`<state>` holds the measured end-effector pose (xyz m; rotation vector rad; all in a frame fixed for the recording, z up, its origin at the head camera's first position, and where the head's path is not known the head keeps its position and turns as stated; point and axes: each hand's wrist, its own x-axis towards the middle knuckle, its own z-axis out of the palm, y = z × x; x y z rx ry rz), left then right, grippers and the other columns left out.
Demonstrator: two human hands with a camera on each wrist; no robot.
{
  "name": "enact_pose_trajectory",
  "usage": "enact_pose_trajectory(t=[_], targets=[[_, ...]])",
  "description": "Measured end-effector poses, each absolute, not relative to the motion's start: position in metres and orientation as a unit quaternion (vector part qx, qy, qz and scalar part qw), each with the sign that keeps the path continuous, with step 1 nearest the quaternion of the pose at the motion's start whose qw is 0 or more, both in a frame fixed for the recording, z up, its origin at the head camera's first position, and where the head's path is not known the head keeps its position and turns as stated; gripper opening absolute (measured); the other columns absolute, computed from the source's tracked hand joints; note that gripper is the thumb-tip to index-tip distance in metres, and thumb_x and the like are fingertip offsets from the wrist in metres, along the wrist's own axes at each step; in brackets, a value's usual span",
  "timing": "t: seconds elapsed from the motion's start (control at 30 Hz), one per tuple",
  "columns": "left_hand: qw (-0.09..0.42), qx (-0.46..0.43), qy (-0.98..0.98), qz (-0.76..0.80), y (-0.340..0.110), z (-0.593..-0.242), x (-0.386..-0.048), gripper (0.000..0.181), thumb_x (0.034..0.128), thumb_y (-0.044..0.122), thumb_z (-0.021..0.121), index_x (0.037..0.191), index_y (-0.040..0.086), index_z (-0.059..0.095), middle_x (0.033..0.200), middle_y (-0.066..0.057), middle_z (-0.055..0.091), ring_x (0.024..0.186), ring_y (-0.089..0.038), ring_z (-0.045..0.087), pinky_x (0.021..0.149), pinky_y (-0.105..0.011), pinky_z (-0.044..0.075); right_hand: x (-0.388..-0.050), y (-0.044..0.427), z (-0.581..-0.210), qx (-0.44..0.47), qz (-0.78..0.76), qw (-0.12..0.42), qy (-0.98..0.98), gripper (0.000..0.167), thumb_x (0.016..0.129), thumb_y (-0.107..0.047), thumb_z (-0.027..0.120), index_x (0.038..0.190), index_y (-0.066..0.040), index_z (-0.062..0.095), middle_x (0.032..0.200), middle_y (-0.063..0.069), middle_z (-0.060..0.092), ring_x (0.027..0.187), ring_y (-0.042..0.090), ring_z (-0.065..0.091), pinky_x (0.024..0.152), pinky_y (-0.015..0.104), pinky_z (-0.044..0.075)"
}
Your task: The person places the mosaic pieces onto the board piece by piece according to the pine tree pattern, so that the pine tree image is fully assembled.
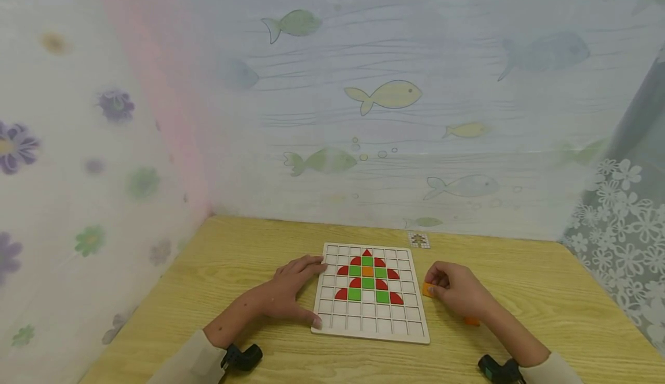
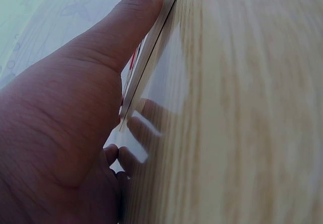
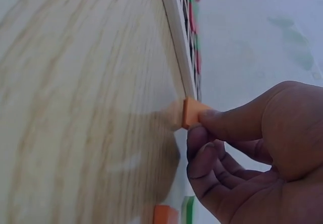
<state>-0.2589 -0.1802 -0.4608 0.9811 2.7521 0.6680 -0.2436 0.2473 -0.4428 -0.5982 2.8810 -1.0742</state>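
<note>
A pale grid board lies flat on the table with a tree-shaped pattern of red, green and orange tiles in its cells. My left hand rests at the board's left side, thumb by the lower corner and fingers stretched along the upper edge. Just right of the board, my right hand pinches an orange square tile between thumb and fingers. Another orange tile lies on the table, partly hidden under the right wrist. Beside it in the right wrist view is a green tile with a pale layer.
Behind the board, a small picture card with a tree pattern lies on the wooden table. Fish-patterned wall covering stands at the back, a flowered one at the left. A lacy curtain hangs at the right.
</note>
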Motion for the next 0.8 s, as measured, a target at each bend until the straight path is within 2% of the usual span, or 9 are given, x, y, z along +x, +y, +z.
enact_pose_trajectory(t=[0.57, 0.8], targets=[[0.069, 0.330, 0.915, 0.222, -0.180, -0.461, -0.258, 0.115, 0.0778, 0.074, 0.082, 0.169, 0.024, 0.032, 0.175, -0.003, 0.021, 0.161, -0.038, 0.017, 0.118, -0.072, 0.022, -0.241, 0.226, -0.429, -0.234, -0.378, -0.010, 0.896, 0.012, 0.097, 0.002, 0.073, 0.099, -0.009, 0.068, 0.089, -0.002, 0.065, 0.077, 0.009, 0.059, 0.068, 0.026, 0.052], [0.070, 0.330, 0.914, 0.225, -0.179, -0.461, -0.258, 0.115, 0.0779, 0.072, 0.084, 0.168, 0.022, 0.033, 0.175, -0.005, 0.022, 0.161, -0.040, 0.017, 0.118, -0.073, 0.022, -0.242, 0.205, -0.427, -0.255, -0.401, 0.009, 0.880, 0.009, 0.099, 0.001, 0.071, 0.100, -0.008, 0.068, 0.090, -0.001, 0.066, 0.077, 0.010, 0.060, 0.068, 0.027, 0.053]])
